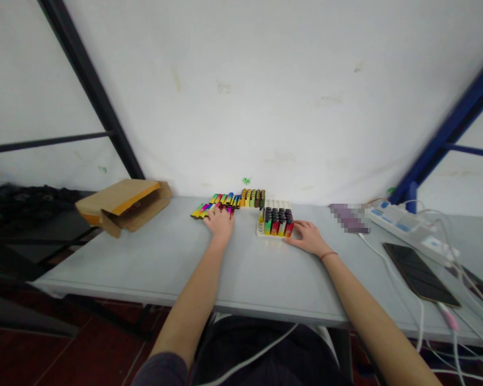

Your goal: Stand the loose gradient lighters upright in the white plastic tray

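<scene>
My left hand (220, 222) lies over a pile of loose, shiny multicoloured lighters (201, 210), its fingers stretched out and touching them. The fingertips partly cover the lighters beneath. My right hand (309, 237) grips the right side of a white plastic lighter tray (270, 236), thumb at the front corner and fingers along the side. Upright lighters (279, 222) with black tops fill most of that tray in rows, with green, red and yellow bodies showing. At the tray's left end, a column of slots shows white and yellow.
Behind stand another block of upright gold-topped lighters (253, 198) and a white slotted tray (278, 204). An open brown paper bag (123, 206) lies left. On the right are a phone (421, 273), a blurred-out device (349, 218), a power strip (414, 233) and white cables.
</scene>
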Motion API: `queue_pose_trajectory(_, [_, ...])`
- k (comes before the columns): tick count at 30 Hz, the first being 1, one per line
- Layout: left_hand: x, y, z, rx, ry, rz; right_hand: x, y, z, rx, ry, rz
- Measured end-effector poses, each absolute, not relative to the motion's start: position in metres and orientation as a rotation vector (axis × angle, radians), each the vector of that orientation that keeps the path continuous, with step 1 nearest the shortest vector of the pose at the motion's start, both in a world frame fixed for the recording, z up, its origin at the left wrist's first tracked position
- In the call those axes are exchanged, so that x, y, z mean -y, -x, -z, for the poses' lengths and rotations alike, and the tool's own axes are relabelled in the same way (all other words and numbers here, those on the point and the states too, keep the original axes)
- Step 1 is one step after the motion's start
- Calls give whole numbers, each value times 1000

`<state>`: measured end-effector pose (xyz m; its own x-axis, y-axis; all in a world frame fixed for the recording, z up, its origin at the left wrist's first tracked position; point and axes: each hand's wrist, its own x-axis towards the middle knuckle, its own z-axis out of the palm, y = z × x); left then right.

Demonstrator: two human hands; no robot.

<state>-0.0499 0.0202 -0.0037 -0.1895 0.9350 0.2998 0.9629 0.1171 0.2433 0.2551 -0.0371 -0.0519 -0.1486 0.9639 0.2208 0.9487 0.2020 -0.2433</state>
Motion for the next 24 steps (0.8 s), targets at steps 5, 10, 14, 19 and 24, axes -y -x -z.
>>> queue_pose_trajectory(5, [-16, 45, 2, 2272, 2082, 623, 36, -256, 54, 2151, 1791, -61])
queue_pose_trajectory(10, [-17, 45, 4, 2271, 2084, 741, 36, -257, 53, 2160, 1783, -63])
queue_pose_trajectory(14, [-28, 44, 3, 2307, 2122, 1224, 37, -256, 52, 2166, 1792, -61])
queue_pose_trajectory(19, [-39, 33, 4, 2567, 2071, 2402, 38, -256, 51, 2160, 1794, -66])
queue_pose_trajectory(24, [-33, 22, 8, 2384, 2073, 2783, 37, -256, 51, 2158, 1787, -75])
